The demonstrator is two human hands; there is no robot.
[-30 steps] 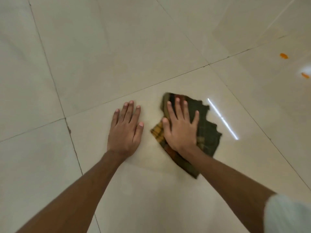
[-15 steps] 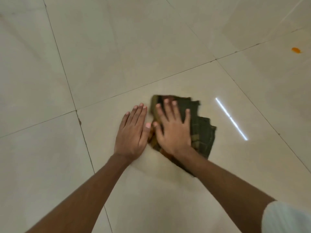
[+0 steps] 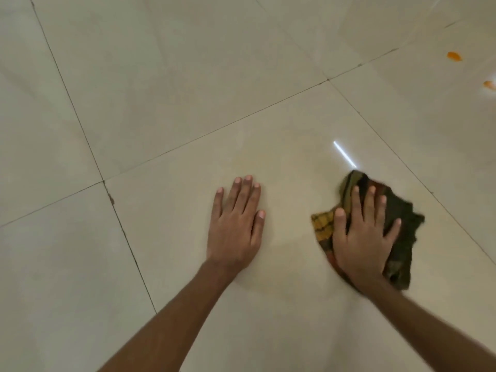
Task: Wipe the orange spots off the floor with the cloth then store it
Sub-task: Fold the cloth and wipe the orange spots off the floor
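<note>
On the glossy cream tiled floor (image 3: 161, 103) | right hand (image 3: 362, 237) pressing flat, fingers spread, on dark checked cloth (image 3: 402, 218) | left hand (image 3: 236, 224) bracing open, gripping nothing | two orange spots (image 3: 454, 56) lying well beyond | advice: keep palm pressure even, sweep toward them.

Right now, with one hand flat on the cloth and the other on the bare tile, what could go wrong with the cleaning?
1. Two orange spots lie far up right, beyond the cloth; they may be missed.
2. The cloth is bunched under the right hand, so it could smear rather than lift.
3. The left hand leans on the glossy floor and might slip.
</note>
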